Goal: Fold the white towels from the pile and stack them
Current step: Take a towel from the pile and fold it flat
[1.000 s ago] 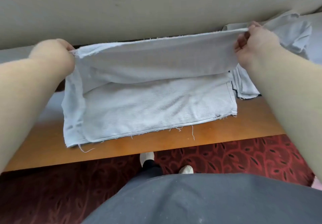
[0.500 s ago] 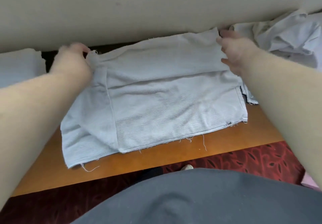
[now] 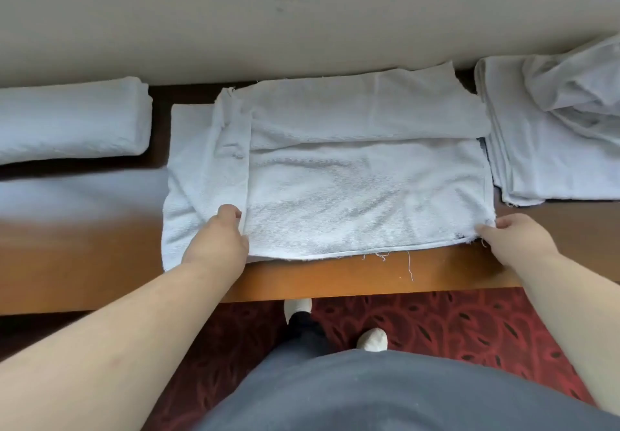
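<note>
Moved: hands [image 3: 218, 242] [image 3: 516, 239] to near edge | pinching towel [image 3: 352, 195] | fingertips hidden

White towel [image 3: 352, 175] and pale white pile [image 3: 553, 135] on an orange-brown wooden table [image 3: 335, 276], above a dark red carpet [image 3: 453, 323] (leaf-patterned in black); beige wall [image 3: 167, 17] behind.

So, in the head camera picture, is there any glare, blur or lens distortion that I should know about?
Head view: soft, even light; a pale sheen on the table at left, reflecting the folded towel. Wide-angle lens bows the wall line and stretches the forearms. The towel and both hands look fairly sharp.
</note>
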`<action>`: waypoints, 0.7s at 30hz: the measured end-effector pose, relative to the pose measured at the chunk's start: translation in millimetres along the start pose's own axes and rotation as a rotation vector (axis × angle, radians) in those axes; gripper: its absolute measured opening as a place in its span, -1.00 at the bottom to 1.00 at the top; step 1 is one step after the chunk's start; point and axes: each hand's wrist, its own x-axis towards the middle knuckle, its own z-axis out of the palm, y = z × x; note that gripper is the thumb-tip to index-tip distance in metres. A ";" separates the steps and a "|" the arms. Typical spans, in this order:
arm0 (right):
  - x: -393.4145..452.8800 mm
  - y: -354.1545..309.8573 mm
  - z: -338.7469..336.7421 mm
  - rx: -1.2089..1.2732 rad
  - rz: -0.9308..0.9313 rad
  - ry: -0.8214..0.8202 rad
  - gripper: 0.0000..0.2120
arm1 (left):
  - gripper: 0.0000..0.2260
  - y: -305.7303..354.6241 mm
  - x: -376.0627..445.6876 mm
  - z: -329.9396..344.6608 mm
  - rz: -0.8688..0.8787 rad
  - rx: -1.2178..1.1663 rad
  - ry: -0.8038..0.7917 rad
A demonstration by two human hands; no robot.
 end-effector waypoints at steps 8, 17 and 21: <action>-11.3 -3.6 -6.1 0.336 0.012 0.072 -0.79 | -0.87 -21.3 -1.7 -21.8 -0.369 -0.451 0.129; -10.4 -27.2 -23.0 1.114 0.208 -0.007 -0.68 | -0.69 -19.8 1.0 -36.4 -0.727 -1.211 0.184; -12.7 -54.3 -37.9 1.356 0.198 -0.007 -0.82 | -0.73 -15.5 19.4 -60.9 -0.720 -1.296 0.298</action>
